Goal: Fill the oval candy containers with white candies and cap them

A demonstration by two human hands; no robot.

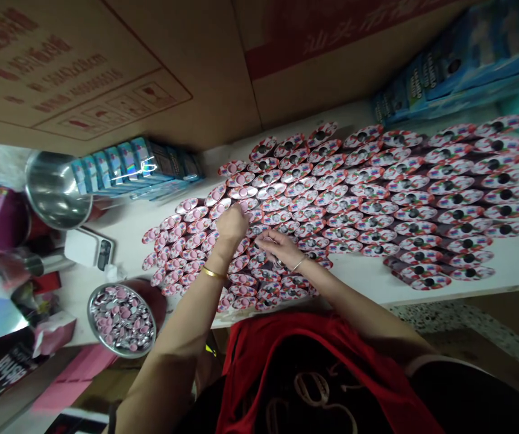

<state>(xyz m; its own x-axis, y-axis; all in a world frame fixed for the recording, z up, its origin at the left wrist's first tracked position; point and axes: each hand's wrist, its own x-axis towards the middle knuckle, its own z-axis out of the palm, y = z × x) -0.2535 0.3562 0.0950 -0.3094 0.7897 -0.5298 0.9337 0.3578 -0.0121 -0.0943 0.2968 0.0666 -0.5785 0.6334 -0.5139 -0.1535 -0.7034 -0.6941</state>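
Rows of small oval pink-and-white packages [377, 193] cover a white table [512, 259]. My left hand [231, 224], with a gold bangle on the wrist, is closed over the packages near the left end of the rows; what its fingers pinch is too small to name. My right hand [276, 244], wearing a thin bracelet, lies just to its right with fingers curled down onto the packages. A round metal bowl [122, 316] full of small pink and silver pieces stands at the table's near left edge.
An empty steel bowl [53, 187] and a small white scale [90, 247] sit at the left. Blue boxes [137, 166] lie behind them, more blue boxes [444, 78] at the right. Large cardboard cartons [150, 66] stand along the back.
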